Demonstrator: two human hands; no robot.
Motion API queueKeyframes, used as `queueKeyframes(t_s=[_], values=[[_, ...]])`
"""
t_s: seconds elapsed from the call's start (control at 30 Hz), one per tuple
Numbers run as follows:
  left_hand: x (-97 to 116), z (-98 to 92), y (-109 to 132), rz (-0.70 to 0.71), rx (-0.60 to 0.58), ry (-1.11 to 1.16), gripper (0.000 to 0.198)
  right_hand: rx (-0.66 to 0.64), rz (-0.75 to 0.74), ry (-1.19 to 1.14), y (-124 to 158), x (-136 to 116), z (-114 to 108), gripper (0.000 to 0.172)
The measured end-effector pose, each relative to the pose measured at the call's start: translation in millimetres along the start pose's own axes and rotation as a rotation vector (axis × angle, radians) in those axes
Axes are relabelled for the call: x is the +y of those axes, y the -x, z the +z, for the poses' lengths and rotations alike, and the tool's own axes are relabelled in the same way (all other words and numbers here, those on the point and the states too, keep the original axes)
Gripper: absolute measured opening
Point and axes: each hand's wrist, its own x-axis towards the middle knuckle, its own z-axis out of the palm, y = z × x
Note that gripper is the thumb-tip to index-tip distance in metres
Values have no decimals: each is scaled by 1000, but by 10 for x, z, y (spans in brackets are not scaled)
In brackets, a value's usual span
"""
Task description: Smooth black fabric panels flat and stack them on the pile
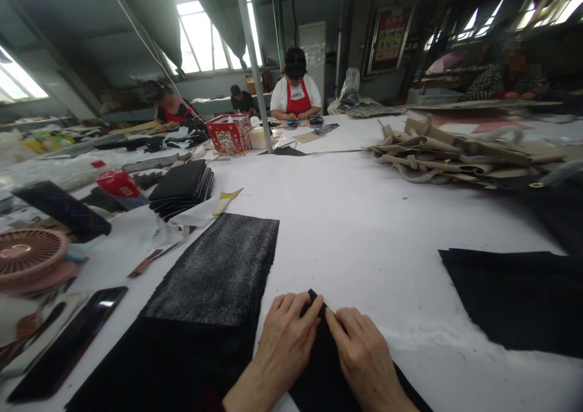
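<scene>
Fingertips [313, 307] together on black fabric [319, 366]

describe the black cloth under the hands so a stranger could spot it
On the big white table, look at the near edge. Between the long grey-topped cloth strip on the left and the wide black sheet on the right lies a smaller black cloth piece. It alone has the left hand and right hand on it, fingertips meeting at its pointed corner.

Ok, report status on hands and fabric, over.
Left hand and right hand fingertips down on black fabric piece, at its top corner. Dark fabric panel lies just left.
</scene>
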Motion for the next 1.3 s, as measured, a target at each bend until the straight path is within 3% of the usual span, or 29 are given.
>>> queueKeyframes(t_s=[0.33,0.53,1.3], values=[[7,20,0,-14,14,-1,37,27,7,-16,-35,-11,-36,31],[7,14,3,-25,-18,-11,49,10,25,-19,-13,-17,-6,31],[19,11,2,-66,-17,3,42,33,28,-35,-17,-10,0,29]])
